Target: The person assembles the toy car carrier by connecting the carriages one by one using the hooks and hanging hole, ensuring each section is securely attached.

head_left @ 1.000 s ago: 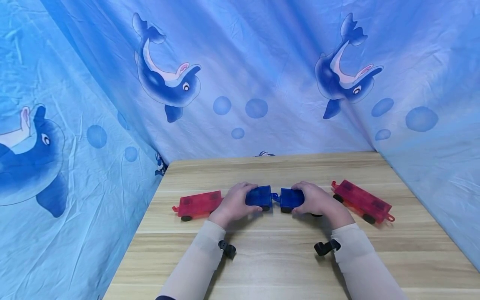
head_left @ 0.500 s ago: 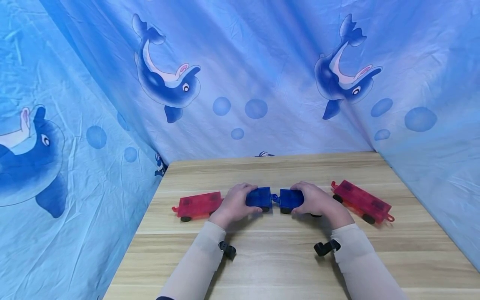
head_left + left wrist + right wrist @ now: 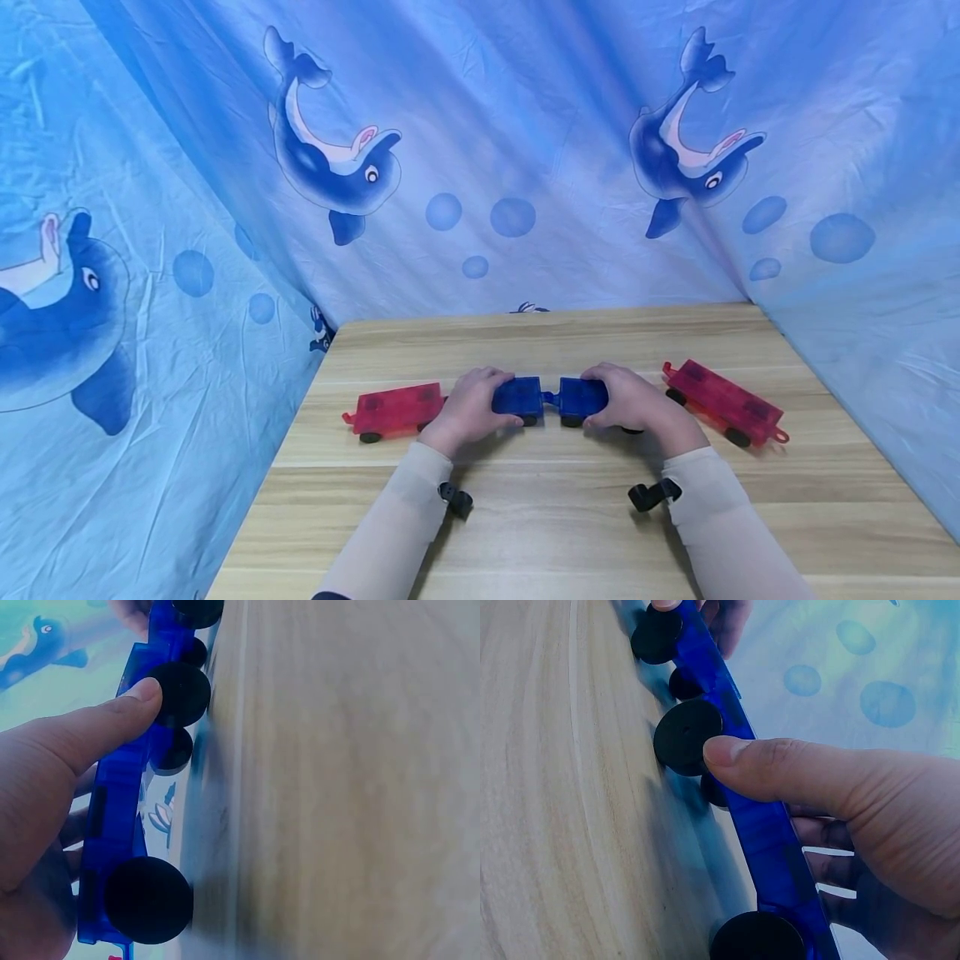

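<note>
Two blue toy wagons (image 3: 582,398), two red wagons (image 3: 723,402) — one table (image 3: 543,525)

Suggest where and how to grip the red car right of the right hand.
Likely pinch the red car across its long sides at mid-length, from above: it stands on its wheels, top uncovered, set diagonally; the end hook and loop look slimmer.

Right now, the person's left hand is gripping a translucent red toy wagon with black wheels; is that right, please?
Not quite, the colour is wrong: the left hand is gripping a translucent blue toy wagon with black wheels, as the left wrist view shows.
</note>
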A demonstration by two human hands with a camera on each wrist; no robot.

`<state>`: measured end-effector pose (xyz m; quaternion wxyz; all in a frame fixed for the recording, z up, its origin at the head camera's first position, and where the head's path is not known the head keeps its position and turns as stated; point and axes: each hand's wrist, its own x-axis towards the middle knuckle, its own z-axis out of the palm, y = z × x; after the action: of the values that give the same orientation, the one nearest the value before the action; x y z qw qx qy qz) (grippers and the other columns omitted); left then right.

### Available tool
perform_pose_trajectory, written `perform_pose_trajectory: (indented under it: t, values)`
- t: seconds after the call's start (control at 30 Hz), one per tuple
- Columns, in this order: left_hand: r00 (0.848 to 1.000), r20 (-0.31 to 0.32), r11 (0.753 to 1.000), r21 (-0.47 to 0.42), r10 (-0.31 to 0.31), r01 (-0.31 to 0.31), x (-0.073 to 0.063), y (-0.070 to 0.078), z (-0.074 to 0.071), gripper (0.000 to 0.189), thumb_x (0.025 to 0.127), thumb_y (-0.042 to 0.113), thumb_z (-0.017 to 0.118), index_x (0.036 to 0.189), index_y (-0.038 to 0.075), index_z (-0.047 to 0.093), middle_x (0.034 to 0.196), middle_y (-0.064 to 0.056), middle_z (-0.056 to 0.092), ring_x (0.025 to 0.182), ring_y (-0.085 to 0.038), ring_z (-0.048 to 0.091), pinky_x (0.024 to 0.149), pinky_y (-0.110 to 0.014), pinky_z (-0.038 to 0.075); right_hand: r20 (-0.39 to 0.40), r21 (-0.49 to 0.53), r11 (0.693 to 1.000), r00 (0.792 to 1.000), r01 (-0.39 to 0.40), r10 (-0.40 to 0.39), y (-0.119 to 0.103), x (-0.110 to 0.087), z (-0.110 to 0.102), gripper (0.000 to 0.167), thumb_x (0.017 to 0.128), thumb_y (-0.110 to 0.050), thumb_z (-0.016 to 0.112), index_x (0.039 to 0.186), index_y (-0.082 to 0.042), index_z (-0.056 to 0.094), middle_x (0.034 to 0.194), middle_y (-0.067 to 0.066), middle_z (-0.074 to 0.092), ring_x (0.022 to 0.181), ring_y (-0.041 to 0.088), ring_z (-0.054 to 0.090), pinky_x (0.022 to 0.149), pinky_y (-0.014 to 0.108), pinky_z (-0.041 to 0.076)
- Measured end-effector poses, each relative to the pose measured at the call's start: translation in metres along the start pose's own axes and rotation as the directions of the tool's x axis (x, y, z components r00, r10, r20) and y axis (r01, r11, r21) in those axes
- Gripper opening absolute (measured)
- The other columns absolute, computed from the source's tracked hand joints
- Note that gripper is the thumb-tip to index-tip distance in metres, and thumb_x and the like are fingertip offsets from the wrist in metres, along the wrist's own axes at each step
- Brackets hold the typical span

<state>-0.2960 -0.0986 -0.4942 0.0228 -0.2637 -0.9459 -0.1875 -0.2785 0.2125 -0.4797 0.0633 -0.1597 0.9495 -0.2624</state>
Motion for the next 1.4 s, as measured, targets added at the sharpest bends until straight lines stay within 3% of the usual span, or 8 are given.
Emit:
perform_pose_trajectory:
  t: [1.0, 1.2, 1.4]
  values:
    - [0.999, 0.035, 0.999, 0.021, -0.034, 0.034, 0.001, 0.000, 0.000, 0.087, 0.081, 0.056, 0.087, 0.153, 0.019, 0.055, 0.149, -0.005, 0.058, 0.139, -0.028, 0.050, 0.119, -0.050, 0.037, -0.008, -0.009, 1.000, 1.000, 0.001, -0.001, 0.001, 0.002, 0.003, 0.087, 0.073, -0.039, 0.097, 0.145, -0.008, 0.059, 0.137, 0.012, 0.061, 0.118, 0.035, 0.061, 0.099, 0.058, 0.053]
    - [0.999, 0.024, 0.999, 0.025, -0.030, 0.029, 0.000, 0.000, -0.001, 0.088, 0.081, 0.056, 0.088, 0.153, 0.019, 0.055, 0.149, -0.005, 0.057, 0.139, -0.029, 0.050, 0.121, -0.051, 0.033, -0.011, 0.000, 1.000, 1.000, -0.003, 0.003, 0.001, -0.001, 0.004, 0.100, 0.073, -0.042, 0.097, 0.154, -0.009, 0.050, 0.150, 0.015, 0.055, 0.130, 0.038, 0.056, 0.104, 0.060, 0.050]
    - [1.000, 0.025, 0.999, 0.032, -0.006, 0.005, 0.000, 0.002, -0.001, 0.090, 0.080, 0.058, 0.087, 0.154, 0.020, 0.053, 0.150, -0.004, 0.056, 0.142, -0.029, 0.047, 0.125, -0.052, 0.023, -0.051, -0.006, 1.000, 0.999, 0.002, -0.003, 0.006, -0.012, -0.003, 0.106, 0.074, -0.051, 0.094, 0.159, -0.011, 0.045, 0.160, 0.019, 0.045, 0.145, 0.046, 0.041, 0.111, 0.069, 0.038]
